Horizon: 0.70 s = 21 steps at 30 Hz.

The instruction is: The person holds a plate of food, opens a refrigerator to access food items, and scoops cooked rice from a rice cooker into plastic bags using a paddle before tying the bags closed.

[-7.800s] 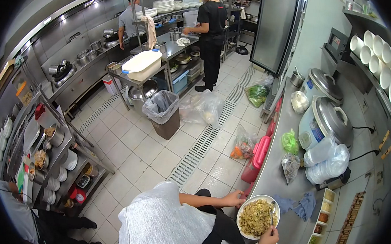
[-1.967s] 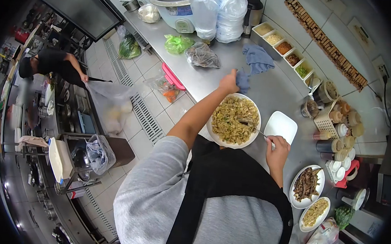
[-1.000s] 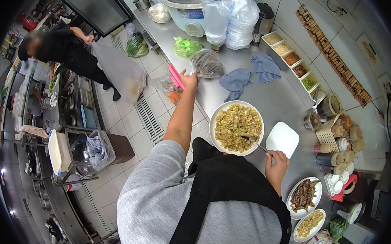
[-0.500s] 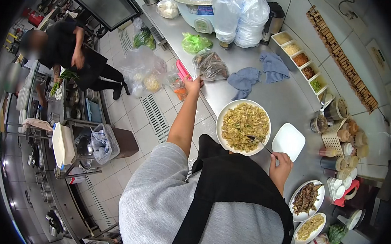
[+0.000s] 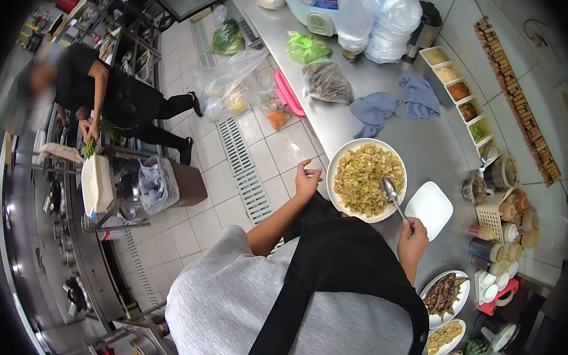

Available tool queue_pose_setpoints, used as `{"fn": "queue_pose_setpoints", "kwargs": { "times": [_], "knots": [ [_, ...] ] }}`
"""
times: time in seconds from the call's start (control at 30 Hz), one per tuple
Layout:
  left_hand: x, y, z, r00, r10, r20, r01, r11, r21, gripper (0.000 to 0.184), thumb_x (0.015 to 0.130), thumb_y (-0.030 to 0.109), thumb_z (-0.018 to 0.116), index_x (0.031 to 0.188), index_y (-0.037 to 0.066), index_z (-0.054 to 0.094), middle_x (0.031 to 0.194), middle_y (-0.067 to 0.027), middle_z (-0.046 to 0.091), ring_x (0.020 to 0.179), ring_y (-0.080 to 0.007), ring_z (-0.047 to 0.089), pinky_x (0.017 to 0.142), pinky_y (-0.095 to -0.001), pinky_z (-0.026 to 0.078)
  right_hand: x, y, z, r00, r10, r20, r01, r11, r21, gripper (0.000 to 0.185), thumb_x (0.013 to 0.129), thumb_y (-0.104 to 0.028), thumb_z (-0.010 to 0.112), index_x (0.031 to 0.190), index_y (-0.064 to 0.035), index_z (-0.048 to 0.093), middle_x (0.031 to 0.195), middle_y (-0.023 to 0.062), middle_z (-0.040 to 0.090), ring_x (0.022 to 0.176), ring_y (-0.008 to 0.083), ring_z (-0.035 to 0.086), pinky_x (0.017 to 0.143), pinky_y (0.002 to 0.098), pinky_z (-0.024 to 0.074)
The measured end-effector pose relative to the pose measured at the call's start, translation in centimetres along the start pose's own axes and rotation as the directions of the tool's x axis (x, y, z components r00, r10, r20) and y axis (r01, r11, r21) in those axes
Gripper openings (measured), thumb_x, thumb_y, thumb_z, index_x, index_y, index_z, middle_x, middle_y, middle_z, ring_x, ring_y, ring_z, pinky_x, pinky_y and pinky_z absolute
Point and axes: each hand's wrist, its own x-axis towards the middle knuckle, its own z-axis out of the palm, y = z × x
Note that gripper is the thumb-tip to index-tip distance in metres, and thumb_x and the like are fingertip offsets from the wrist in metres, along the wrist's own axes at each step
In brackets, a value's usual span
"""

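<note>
My right hand [image 5: 413,241] grips the handle of a metal spoon [image 5: 390,190], whose bowl rests over the fried rice [image 5: 368,176]. The rice fills a round white plate [image 5: 333,200] at the counter's near edge. My left hand [image 5: 308,180] is in the air just left of that plate, holding nothing, its fingers loosely bent and apart. Right of the plate, close to my right hand, sits a square white dish [image 5: 430,211] with nothing on it.
Blue cloths [image 5: 374,113], a bag of dark food [image 5: 329,82] and a pink tray-like object [image 5: 289,93] lie farther up the counter. Seasoning containers [image 5: 458,92] line the wall. A plate of meat [image 5: 444,295] stands at right. A co-worker [image 5: 123,99] handles greens at left.
My left hand has left the pink object and come back toward the plate. My right hand has lifted the spoon's bowl up out of the rice. The co-worker has shifted with the greens.
</note>
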Motion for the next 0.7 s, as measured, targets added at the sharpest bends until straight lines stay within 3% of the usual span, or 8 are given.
{"fn": "queue_pose_setpoints", "kwargs": {
  "times": [0.1,0.17,0.23,0.3,0.43,0.5,0.63,0.7],
  "knots": [
    [-1.1,0.5,0.2,0.995,-0.084,0.054,0.089,0.989,-0.116,0.044,0.081,0.018,0.059,0.116,0.005,0.036,0.078,-0.0094,0.058,0.060,-0.0166,0.060,0.050,-0.0273,0.048,0.3,0.0,0.5,1.000,-0.010,0.026,0.009,1.000,0.027,0.015,0.079,-0.019,0.056,0.079,-0.0036,0.059,0.073,0.0112,0.060,0.069,0.0260,0.056,0.064,0.0361,0.0413],
    [-1.5,2.0,0.3,0.986,-0.130,0.108,0.149,0.971,-0.187,0.041,0.085,0.028,0.053,0.116,0.008,0.035,0.082,-0.0100,0.056,0.064,-0.0168,0.060,0.051,-0.0284,0.049,0.6,-0.3,0.3,0.999,-0.024,0.036,0.024,1.000,0.014,0.017,0.079,-0.019,0.056,0.078,-0.0026,0.058,0.071,0.0121,0.060,0.066,0.0264,0.057,0.061,0.0360,0.0424],
    [-1.6,3.4,0.3,0.933,-0.278,0.229,0.331,0.912,-0.240,0.042,0.088,0.039,0.046,0.116,0.010,0.035,0.085,-0.0107,0.055,0.067,-0.0169,0.059,0.052,-0.0284,0.049,0.8,-1.0,-0.1,0.990,0.065,0.124,-0.069,0.997,0.025,0.020,0.079,-0.020,0.057,0.076,-0.0012,0.058,0.065,0.0125,0.059,0.060,0.0267,0.057,0.056,0.0354,0.0428],
    [-2.2,4.6,0.6,0.930,-0.263,0.256,0.317,0.927,-0.201,0.044,0.088,0.045,0.041,0.115,0.010,0.035,0.088,-0.0123,0.054,0.070,-0.0169,0.057,0.053,-0.0278,0.049,0.8,-1.2,-0.2,0.994,0.046,0.104,-0.049,0.998,0.027,0.021,0.080,-0.022,0.057,0.075,-0.0010,0.057,0.063,0.0128,0.059,0.057,0.0265,0.057,0.054,0.0354,0.0427],
    [-3.0,5.0,1.3,0.932,-0.127,0.338,0.200,0.961,-0.190,0.050,0.086,0.041,0.048,0.119,0.008,0.033,0.088,-0.0116,0.053,0.065,-0.0159,0.056,0.052,-0.0270,0.048,0.5,-0.8,0.0,0.989,0.050,0.136,-0.056,0.998,0.040,0.021,0.080,-0.023,0.056,0.075,-0.0023,0.057,0.063,0.0135,0.058,0.056,0.0271,0.057,0.053,0.0359,0.0423],
    [-2.4,3.5,1.6,0.937,-0.059,0.345,0.067,0.998,-0.009,0.056,0.084,0.037,0.054,0.122,0.004,0.030,0.088,-0.0121,0.052,0.067,-0.0163,0.057,0.053,-0.0265,0.048,0.4,-0.4,0.2,0.989,0.047,0.137,-0.055,0.997,0.051,0.021,0.080,-0.023,0.056,0.075,-0.0027,0.057,0.062,0.0137,0.058,0.056,0.0272,0.056,0.052,0.0360,0.0420],
    [-2.8,2.4,2.1,0.947,-0.099,0.304,0.081,0.994,0.070,0.065,0.082,0.033,0.056,0.126,0.002,0.021,0.094,-0.0148,0.053,0.076,-0.0195,0.057,0.055,-0.0274,0.048,0.1,-0.2,0.4,0.985,0.056,0.162,-0.068,0.995,0.072,0.021,0.080,-0.024,0.056,0.075,-0.0031,0.057,0.062,0.0139,0.058,0.055,0.0276,0.056,0.052,0.0364,0.0416],
    [-3.5,2.9,2.4,0.904,-0.304,0.299,0.344,0.934,-0.093,0.073,0.083,0.036,0.054,0.132,0.005,0.008,0.112,-0.0229,0.045,0.086,-0.0262,0.057,0.062,-0.0307,0.050,0.0,-0.4,0.4,0.982,0.075,0.172,-0.088,0.994,0.064,0.021,0.080,-0.023,0.056,0.075,-0.0031,0.057,0.062,0.0139,0.058,0.055,0.0277,0.057,0.052,0.0365,0.0415]
  ]
}}
